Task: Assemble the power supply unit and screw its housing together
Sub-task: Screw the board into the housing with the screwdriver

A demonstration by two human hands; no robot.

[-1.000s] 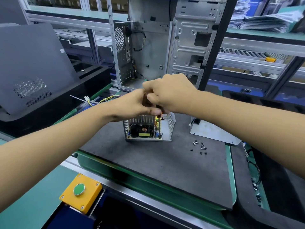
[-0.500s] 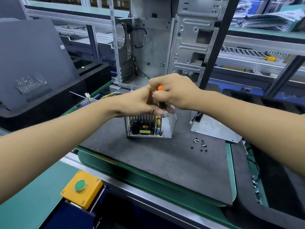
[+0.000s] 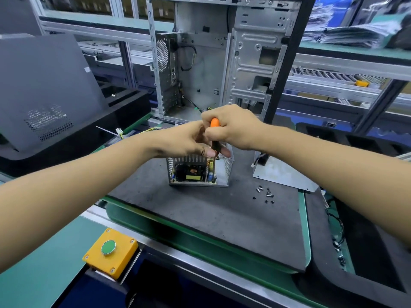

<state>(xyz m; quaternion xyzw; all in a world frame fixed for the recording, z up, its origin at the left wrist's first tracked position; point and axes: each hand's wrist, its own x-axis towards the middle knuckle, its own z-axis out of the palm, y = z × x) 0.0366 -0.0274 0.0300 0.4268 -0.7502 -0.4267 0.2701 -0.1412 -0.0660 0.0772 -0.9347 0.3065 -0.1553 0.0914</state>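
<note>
The open power supply unit (image 3: 200, 172) stands on the grey mat (image 3: 222, 214), its circuit board and coil showing through the open front. My right hand (image 3: 233, 127) grips a screwdriver (image 3: 214, 123) with an orange handle end, held upright over the unit's top right. The shaft runs down into the housing. My left hand (image 3: 189, 141) comes in from the left and pinches the screwdriver just under my right fist. The flat metal cover (image 3: 284, 174) lies on the mat to the right. Several loose screws (image 3: 265, 194) lie in front of it.
An empty computer case (image 3: 211, 63) stands upright behind the unit. A grey side panel (image 3: 44, 85) leans at the left. A yellow box with a green button (image 3: 110, 252) sits at the near edge. Cables (image 3: 335, 236) lie in the black tray at the right.
Both hands have risen a little above the unit, and the screwdriver's orange handle end, hidden one second ago, now shows above my right fist.
</note>
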